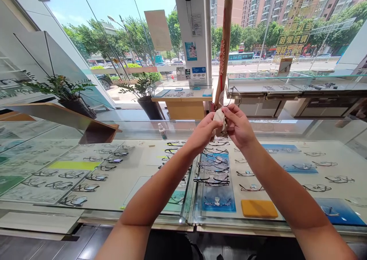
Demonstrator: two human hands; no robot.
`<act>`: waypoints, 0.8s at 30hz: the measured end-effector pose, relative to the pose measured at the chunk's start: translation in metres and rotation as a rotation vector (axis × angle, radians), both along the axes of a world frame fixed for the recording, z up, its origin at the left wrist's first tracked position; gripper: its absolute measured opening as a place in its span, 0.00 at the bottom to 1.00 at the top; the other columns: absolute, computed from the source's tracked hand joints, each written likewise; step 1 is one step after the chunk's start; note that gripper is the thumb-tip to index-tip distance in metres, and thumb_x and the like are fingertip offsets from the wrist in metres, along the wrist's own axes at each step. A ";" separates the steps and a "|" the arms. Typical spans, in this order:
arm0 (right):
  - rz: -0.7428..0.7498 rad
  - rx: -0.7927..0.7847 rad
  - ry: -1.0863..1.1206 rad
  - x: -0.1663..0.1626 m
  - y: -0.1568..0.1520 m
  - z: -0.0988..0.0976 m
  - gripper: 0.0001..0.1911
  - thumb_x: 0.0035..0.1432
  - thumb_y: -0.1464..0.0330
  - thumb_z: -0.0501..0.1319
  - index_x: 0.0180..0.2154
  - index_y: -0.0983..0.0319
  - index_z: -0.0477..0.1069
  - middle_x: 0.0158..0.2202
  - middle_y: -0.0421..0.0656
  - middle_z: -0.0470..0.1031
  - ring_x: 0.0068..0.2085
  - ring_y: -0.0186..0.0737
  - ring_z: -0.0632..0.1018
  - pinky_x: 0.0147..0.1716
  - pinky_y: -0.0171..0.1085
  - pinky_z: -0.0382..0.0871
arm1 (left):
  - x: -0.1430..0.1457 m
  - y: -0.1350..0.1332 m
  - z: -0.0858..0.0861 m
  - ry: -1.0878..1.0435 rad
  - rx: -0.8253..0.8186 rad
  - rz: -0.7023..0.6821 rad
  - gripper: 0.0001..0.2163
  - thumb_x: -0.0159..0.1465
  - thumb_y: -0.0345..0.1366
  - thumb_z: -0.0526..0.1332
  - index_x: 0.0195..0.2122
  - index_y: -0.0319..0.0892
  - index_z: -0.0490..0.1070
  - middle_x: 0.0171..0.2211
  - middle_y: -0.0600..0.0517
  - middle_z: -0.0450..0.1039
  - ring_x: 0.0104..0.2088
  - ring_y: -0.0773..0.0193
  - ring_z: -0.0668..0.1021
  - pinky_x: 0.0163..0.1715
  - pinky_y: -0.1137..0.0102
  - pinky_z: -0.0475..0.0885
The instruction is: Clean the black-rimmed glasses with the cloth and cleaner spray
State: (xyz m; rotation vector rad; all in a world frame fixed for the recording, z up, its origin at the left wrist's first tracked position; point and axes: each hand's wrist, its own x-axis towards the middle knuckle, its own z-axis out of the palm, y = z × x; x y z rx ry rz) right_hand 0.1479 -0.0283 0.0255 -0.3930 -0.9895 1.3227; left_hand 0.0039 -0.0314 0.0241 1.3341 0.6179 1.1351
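Glass display case (114,199) holds rows of eyeglass frames (213,180). Above it, left hand (205,132) pinches a pale cloth (219,117); right hand (237,124) grips clear-lens glasses (226,99).

Long glass display counter (134,199) across the whole front, split by a seam near the middle. Small white spray bottle (162,131) standing on top near the far edge. Under the glass: rows of eyeglass frames (213,178) on blue mats, an orange-yellow pad (259,208), a lime-green card (73,165) left
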 end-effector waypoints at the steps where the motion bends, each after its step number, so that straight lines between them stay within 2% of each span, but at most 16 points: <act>1: 0.000 0.005 -0.005 -0.001 0.000 0.000 0.25 0.47 0.57 0.84 0.35 0.58 0.72 0.35 0.36 0.71 0.32 0.30 0.72 0.25 0.30 0.68 | 0.000 0.001 0.000 0.004 0.004 0.006 0.14 0.62 0.43 0.69 0.44 0.42 0.72 0.31 0.54 0.70 0.30 0.66 0.72 0.30 0.71 0.66; 4: -0.014 0.033 -0.030 -0.002 -0.002 0.000 0.25 0.48 0.56 0.83 0.35 0.58 0.72 0.34 0.36 0.71 0.32 0.30 0.71 0.28 0.30 0.70 | -0.001 0.003 -0.002 0.043 0.077 -0.012 0.18 0.67 0.53 0.68 0.42 0.42 0.72 0.31 0.53 0.69 0.30 0.66 0.71 0.31 0.69 0.67; 7: -0.037 0.042 -0.033 -0.001 -0.003 0.001 0.25 0.48 0.56 0.83 0.36 0.57 0.72 0.35 0.37 0.72 0.33 0.31 0.72 0.30 0.31 0.71 | -0.003 0.003 -0.002 0.098 0.154 -0.060 0.24 0.65 0.60 0.69 0.39 0.42 0.72 0.32 0.52 0.70 0.31 0.66 0.70 0.32 0.69 0.66; 10: -0.049 0.038 -0.028 0.001 -0.001 0.002 0.25 0.47 0.56 0.83 0.37 0.57 0.72 0.39 0.38 0.75 0.36 0.32 0.74 0.32 0.31 0.72 | -0.004 0.002 -0.001 0.093 0.195 -0.071 0.24 0.62 0.59 0.73 0.41 0.41 0.74 0.34 0.51 0.72 0.32 0.67 0.71 0.32 0.69 0.66; 14: -0.036 0.033 -0.043 0.002 0.002 0.000 0.23 0.51 0.54 0.81 0.38 0.57 0.73 0.41 0.38 0.76 0.38 0.33 0.74 0.35 0.32 0.73 | -0.004 0.001 0.000 0.075 0.258 -0.064 0.21 0.65 0.54 0.73 0.46 0.40 0.76 0.36 0.50 0.74 0.32 0.68 0.72 0.32 0.70 0.67; 16: -0.004 0.033 -0.013 0.001 0.002 0.000 0.23 0.51 0.54 0.81 0.37 0.57 0.74 0.42 0.38 0.76 0.39 0.32 0.74 0.38 0.32 0.75 | -0.004 0.001 0.000 0.077 0.285 -0.056 0.21 0.65 0.53 0.73 0.47 0.40 0.77 0.36 0.50 0.74 0.32 0.68 0.72 0.31 0.71 0.67; 20: 0.027 0.027 -0.015 -0.004 -0.004 0.002 0.25 0.49 0.53 0.82 0.37 0.57 0.73 0.41 0.38 0.75 0.40 0.33 0.75 0.38 0.32 0.76 | -0.001 0.000 -0.002 0.077 0.376 0.108 0.21 0.64 0.53 0.73 0.48 0.41 0.79 0.36 0.50 0.76 0.33 0.66 0.73 0.33 0.70 0.69; 24: -0.029 0.038 -0.084 -0.007 -0.010 0.005 0.21 0.54 0.54 0.79 0.36 0.56 0.71 0.40 0.39 0.74 0.41 0.35 0.75 0.42 0.36 0.77 | 0.005 -0.003 -0.003 0.064 0.445 0.293 0.18 0.68 0.54 0.70 0.45 0.44 0.81 0.36 0.50 0.76 0.35 0.64 0.73 0.37 0.68 0.71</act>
